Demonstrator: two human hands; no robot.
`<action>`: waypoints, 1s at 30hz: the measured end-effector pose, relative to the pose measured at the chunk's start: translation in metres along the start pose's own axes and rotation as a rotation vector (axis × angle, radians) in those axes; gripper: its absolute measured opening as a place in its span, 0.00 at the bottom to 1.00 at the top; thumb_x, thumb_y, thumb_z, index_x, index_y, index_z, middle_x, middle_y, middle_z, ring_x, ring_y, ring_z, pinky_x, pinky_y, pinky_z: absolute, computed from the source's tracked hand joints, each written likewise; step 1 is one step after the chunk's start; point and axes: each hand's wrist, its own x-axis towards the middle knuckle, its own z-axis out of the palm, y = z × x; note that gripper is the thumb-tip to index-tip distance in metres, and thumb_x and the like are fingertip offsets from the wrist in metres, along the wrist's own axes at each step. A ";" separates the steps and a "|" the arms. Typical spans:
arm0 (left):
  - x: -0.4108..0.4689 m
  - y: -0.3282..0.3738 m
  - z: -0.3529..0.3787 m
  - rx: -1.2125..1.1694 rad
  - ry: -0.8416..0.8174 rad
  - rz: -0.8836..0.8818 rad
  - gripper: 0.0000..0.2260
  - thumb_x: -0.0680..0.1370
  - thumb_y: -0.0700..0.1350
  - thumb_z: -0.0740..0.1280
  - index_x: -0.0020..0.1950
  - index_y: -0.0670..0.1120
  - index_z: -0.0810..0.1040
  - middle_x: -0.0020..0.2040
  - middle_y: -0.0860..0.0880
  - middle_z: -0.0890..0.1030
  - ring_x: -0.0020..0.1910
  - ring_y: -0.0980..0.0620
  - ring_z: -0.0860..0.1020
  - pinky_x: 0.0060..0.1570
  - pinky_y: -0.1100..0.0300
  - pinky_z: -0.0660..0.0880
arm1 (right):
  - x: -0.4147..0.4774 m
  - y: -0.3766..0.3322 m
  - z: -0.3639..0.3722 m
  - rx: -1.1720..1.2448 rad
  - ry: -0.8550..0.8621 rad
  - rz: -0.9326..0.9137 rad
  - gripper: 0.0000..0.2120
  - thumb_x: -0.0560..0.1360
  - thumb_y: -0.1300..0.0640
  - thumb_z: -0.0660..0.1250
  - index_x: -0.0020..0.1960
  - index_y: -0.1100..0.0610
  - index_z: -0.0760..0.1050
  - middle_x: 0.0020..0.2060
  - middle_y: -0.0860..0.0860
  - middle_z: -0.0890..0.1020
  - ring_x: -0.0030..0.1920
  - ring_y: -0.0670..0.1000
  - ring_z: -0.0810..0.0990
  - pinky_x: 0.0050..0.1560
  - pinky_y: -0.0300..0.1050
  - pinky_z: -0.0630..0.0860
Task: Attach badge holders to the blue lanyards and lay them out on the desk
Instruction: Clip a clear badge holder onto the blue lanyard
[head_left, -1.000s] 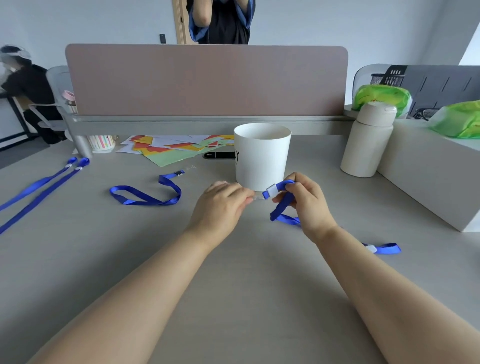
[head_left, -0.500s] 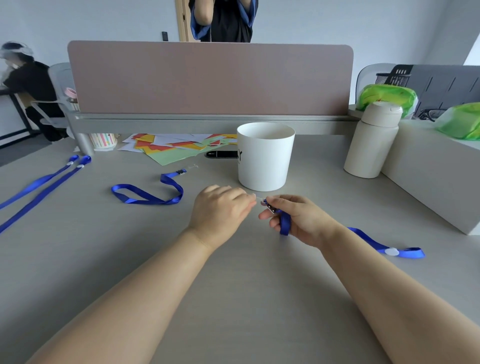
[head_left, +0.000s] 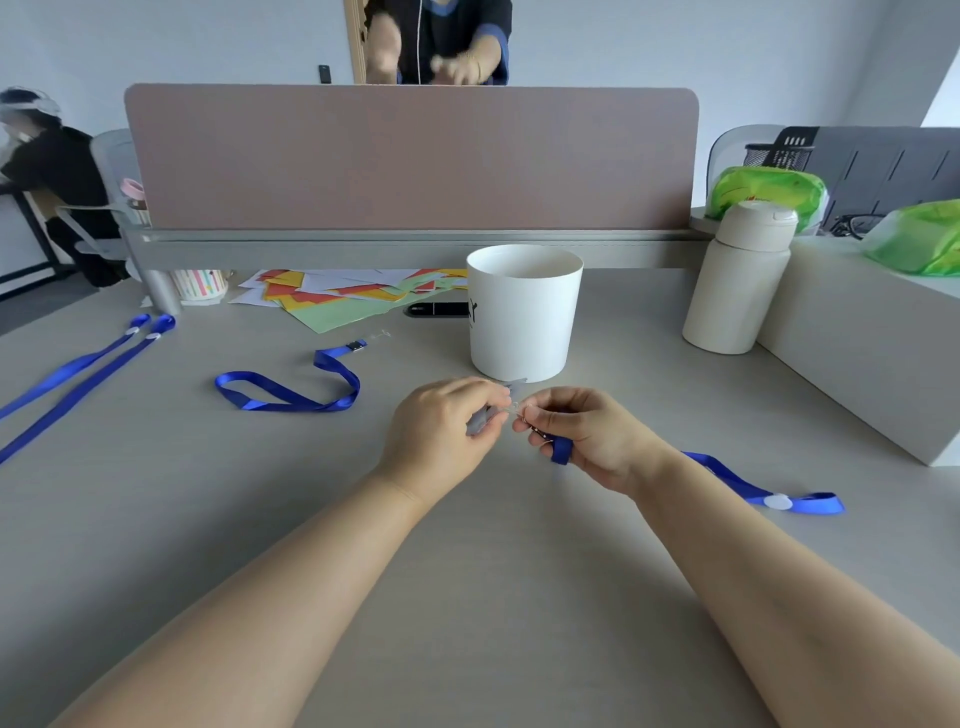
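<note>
Risk, as judged: the clip could slip off the holder's slot before it caught, because both parts were small, smooth and gripped only at the fingertips; a tug on the trailing ribbon might also pull the clip from the right hand.

Desk (head_left: 467, 597): broad, flat, matte grey laminate.

Partition (head_left: 410, 156): dull pink panel with rounded corners, standing along the far edge.

White cup (head_left: 522, 312): smooth tapered cylinder, open top, just beyond the hands.

Cream bottle (head_left: 737, 280): matte, round-shouldered, capped.

Finished-looking lanyards (head_left: 78, 369): two flat satin ribbons laid out at far left.

Loose lanyard (head_left: 291, 392): glossy blue ribbon in a loop, metal clip end toward the coloured papers (head_left: 353, 296).

Working lanyard (head_left: 753, 486): blue ribbon trailing rightward over the desk from the right hand, with a white round button near its far end.

Left hand (head_left: 441, 431): fingers curled, thumb and forefinger pinching a clear, pliable badge holder (head_left: 480, 421).

Right hand (head_left: 592, 436): fingertips pressed together on the lanyard's small metal clip (head_left: 535, 426), ribbon wrapped by one finger.
</note>
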 end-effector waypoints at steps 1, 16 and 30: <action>0.000 0.000 -0.001 -0.007 -0.002 -0.008 0.09 0.70 0.48 0.64 0.42 0.46 0.82 0.41 0.53 0.85 0.38 0.52 0.82 0.38 0.61 0.74 | 0.000 0.000 0.000 -0.007 -0.002 -0.005 0.06 0.76 0.64 0.63 0.41 0.59 0.76 0.35 0.52 0.80 0.28 0.45 0.74 0.30 0.34 0.71; 0.005 -0.009 -0.011 -0.047 0.051 0.035 0.14 0.70 0.54 0.67 0.47 0.49 0.67 0.41 0.48 0.82 0.43 0.54 0.71 0.40 0.66 0.62 | -0.003 -0.002 0.000 -0.643 0.141 -0.497 0.07 0.75 0.62 0.66 0.42 0.55 0.81 0.36 0.43 0.78 0.34 0.39 0.73 0.37 0.26 0.67; 0.010 -0.001 -0.015 0.086 0.133 0.146 0.09 0.73 0.49 0.67 0.39 0.45 0.82 0.38 0.49 0.81 0.36 0.50 0.77 0.36 0.55 0.74 | -0.006 -0.007 -0.004 -0.159 -0.004 -0.333 0.10 0.73 0.64 0.66 0.35 0.54 0.80 0.32 0.45 0.83 0.34 0.43 0.77 0.35 0.33 0.72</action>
